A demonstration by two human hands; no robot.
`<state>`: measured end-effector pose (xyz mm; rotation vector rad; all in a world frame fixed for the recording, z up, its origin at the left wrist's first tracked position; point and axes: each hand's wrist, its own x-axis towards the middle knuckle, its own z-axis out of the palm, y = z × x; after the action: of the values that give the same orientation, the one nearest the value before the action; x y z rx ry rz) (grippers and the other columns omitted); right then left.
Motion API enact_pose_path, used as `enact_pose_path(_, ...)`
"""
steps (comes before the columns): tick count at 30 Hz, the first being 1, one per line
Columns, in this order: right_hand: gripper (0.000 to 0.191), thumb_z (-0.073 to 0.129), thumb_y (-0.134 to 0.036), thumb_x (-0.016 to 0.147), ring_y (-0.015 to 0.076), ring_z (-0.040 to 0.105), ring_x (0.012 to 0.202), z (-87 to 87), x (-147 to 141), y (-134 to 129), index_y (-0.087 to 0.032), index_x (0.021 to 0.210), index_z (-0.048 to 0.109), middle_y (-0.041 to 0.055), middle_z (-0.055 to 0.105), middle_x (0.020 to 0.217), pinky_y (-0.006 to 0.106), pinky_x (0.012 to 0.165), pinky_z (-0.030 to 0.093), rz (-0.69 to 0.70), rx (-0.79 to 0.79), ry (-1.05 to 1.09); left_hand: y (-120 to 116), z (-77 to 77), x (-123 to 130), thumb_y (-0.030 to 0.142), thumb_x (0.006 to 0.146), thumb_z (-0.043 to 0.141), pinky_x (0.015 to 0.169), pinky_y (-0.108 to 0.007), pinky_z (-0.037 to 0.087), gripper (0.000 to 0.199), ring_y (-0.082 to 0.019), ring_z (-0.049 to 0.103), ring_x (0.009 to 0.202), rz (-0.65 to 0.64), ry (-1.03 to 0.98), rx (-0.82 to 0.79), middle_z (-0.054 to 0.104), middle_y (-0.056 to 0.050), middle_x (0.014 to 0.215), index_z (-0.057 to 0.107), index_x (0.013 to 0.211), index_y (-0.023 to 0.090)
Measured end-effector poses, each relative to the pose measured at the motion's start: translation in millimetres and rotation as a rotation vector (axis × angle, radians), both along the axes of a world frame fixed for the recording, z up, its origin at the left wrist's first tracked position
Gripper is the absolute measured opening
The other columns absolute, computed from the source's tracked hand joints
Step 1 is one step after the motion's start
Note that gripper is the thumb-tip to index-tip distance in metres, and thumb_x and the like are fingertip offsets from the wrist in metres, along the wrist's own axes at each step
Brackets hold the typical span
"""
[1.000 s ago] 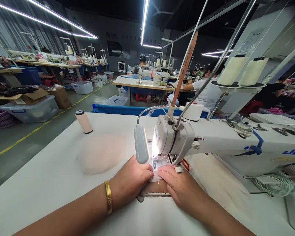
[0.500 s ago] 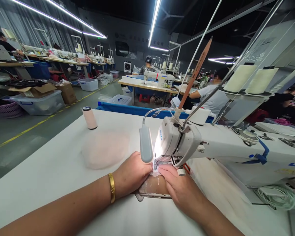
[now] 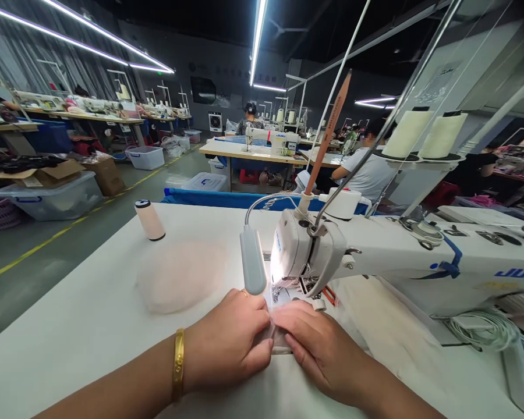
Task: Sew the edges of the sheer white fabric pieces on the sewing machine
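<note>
the person's left hand (image 3: 227,334) curls, right hand (image 3: 325,343) has fingers together at sheer cloth (image 3: 273,327); pinch and stitched amount unclear

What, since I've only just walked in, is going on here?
Someone's left hand and right hand are close together on thin, pale fabric at the needle end of a sewing machine. Whether either grips it is unclear. A pale, sheer pile lies on the table to the left, a pink spool beyond it.
</note>
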<state>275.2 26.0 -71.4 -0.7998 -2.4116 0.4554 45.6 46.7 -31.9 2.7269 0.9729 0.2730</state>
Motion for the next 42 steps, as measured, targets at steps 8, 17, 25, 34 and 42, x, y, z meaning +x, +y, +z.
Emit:
enact_pose_path(8,0.029,0.048,-0.004,0.089,0.0239,0.057,0.091,-3.4,7,-1,-0.023,0.102,0.065,0.0058,0.066,0.1,0.035,0.077,0.049,-0.14,-0.015,-0.257,8,-24.4,-1,0.012,0.093,0.052,0.066,-0.032,0.046,0.018,-0.021,0.061,0.079,-0.011,-0.065,0.007,0.066,-0.006,0.092,0.066,0.083,0.018)
enact_pose_path(17,0.032,0.05,-0.001,0.087,0.0245,0.06,0.088,-5.0,7,-3,-0.024,0.102,0.066,0.0049,0.069,0.094,0.035,0.074,0.049,-0.136,0.021,-0.248,-2,-37.0,5,0.017,0.098,0.06,0.075,-0.039,0.046,0.017,-0.022,0.064,0.082,-0.038,-0.116,0.108,0.072,-0.003,0.091,0.068,0.084,0.018)
enact_pose_path(25,0.035,0.049,0.0,0.087,0.0255,0.062,0.091,-8.1,8,2,-0.025,0.105,0.066,0.0053,0.07,0.098,0.036,0.077,0.05,-0.182,0.045,-0.227,4,-31.4,4,0.011,0.097,0.056,0.075,-0.037,0.047,0.02,-0.022,0.063,0.08,-0.014,-0.123,0.14,0.072,-0.004,0.089,0.073,0.092,0.019)
enact_pose_path(34,0.041,0.046,-0.003,0.088,0.0287,0.061,0.092,-13.3,7,7,-0.022,0.115,0.069,0.009,0.072,0.118,0.041,0.077,0.05,-0.288,0.104,-0.271,18,-32.5,2,0.01,0.094,0.061,0.08,-0.037,0.05,0.014,-0.025,0.066,0.093,0.054,-0.122,0.143,0.074,-0.006,0.1,0.073,0.088,0.016)
enact_pose_path(42,0.037,0.043,-0.003,0.093,0.0265,0.061,0.093,-8.6,13,0,-0.024,0.112,0.067,0.0077,0.072,0.101,0.038,0.079,0.05,-0.089,0.112,-0.2,0,-35.2,2,0.008,0.095,0.054,0.077,-0.038,0.043,0.024,-0.02,0.061,0.081,-0.056,-0.174,0.159,0.073,-0.001,0.091,0.066,0.079,0.02)
